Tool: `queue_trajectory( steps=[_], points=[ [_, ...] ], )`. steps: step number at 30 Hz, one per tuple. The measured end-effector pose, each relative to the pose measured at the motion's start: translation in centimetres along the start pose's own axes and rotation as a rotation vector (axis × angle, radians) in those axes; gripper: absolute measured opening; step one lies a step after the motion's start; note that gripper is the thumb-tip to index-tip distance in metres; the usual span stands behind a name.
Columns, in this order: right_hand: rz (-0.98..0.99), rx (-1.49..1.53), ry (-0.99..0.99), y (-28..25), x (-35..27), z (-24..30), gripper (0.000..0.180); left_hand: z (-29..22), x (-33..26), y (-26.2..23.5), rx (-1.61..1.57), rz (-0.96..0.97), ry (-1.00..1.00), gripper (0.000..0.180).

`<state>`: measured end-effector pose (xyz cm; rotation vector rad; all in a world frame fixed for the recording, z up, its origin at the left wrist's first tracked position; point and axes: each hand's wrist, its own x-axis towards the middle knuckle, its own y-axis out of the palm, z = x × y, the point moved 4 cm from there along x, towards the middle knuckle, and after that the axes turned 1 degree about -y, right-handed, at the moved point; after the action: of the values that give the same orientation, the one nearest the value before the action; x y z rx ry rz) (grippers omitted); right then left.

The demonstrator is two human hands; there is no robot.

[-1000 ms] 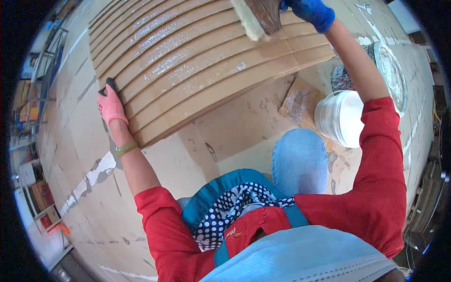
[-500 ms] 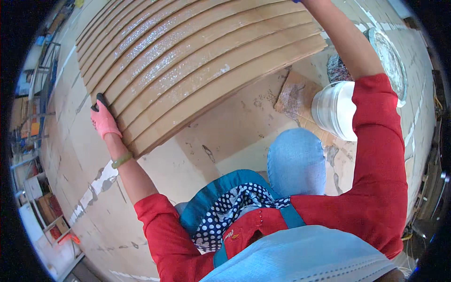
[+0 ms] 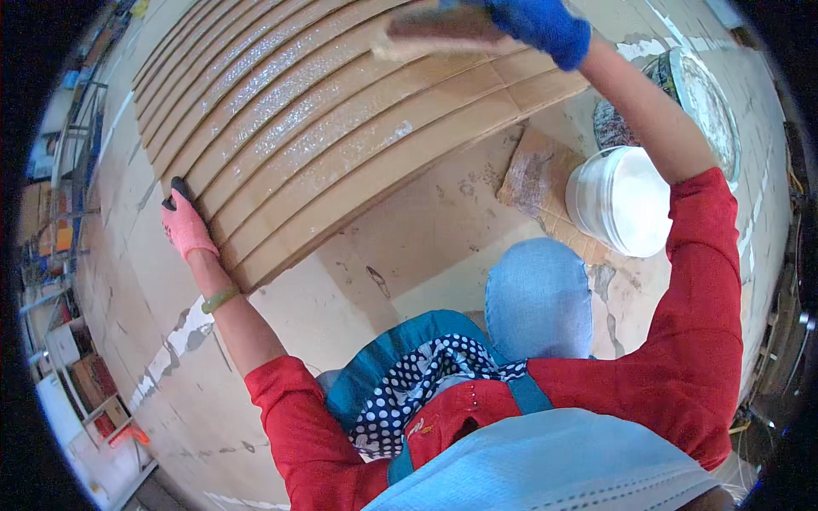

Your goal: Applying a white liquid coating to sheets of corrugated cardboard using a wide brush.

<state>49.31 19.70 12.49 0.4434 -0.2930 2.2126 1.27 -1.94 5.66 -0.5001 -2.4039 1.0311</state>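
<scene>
Fanned-out brown cardboard sheets (image 3: 341,145) lie overlapped like steps on the floor in front of me, with wet, shiny patches of white liquid along their strips. My left hand (image 3: 186,223), in a pink glove with black fingertips, grips their left edge. A blue glove covers my right hand (image 3: 545,27) at the top of the view. Its fingers are closed round a wide brush (image 3: 443,32) with a pale fringe, blurred by motion, over the far right part of the sheets. The top of the brush and some fingers are partly cut off or smeared.
A white bucket (image 3: 609,200) stands at the right on a stained cardboard piece (image 3: 541,183). Behind it is a larger, smeared round tub (image 3: 703,102). My knee (image 3: 538,298) is close to the bucket. Shelving with goods (image 3: 81,366) lines the left side.
My right hand has come back into view from the top edge, bringing the brush over the sheets. The left hand stays at the left edge, nearly still.
</scene>
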Motion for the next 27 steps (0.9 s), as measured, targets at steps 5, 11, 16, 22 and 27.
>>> queue_trajectory(
  steps=[5, 11, 16, 22, 27],
  points=[
    [-0.176, -0.417, -0.191, -2.8, 10.1, 2.0, 0.015, -2.4, -0.8, 2.0, -0.100, 0.035, 0.035, 0.060],
    [-0.205, -0.407, 0.097, -0.9, 8.9, -2.9, 0.017, -0.3, 0.2, 1.7, -0.024, 0.045, -0.029, 0.061],
    [0.496, -0.855, -0.896, -0.9, 8.0, -1.2, 0.013, -1.6, -0.1, 1.9, 0.033, 0.077, -0.067, 0.063],
    [-0.202, -0.367, 0.073, 5.2, 17.5, 0.2, 0.014, 0.1, 0.4, 2.0, -0.011, 0.047, -0.061, 0.069],
    [-0.042, -0.775, -0.110, 8.3, 15.3, -3.5, 0.015, -0.4, -0.4, 1.9, 0.025, 0.065, -0.069, 0.071]
  ],
)
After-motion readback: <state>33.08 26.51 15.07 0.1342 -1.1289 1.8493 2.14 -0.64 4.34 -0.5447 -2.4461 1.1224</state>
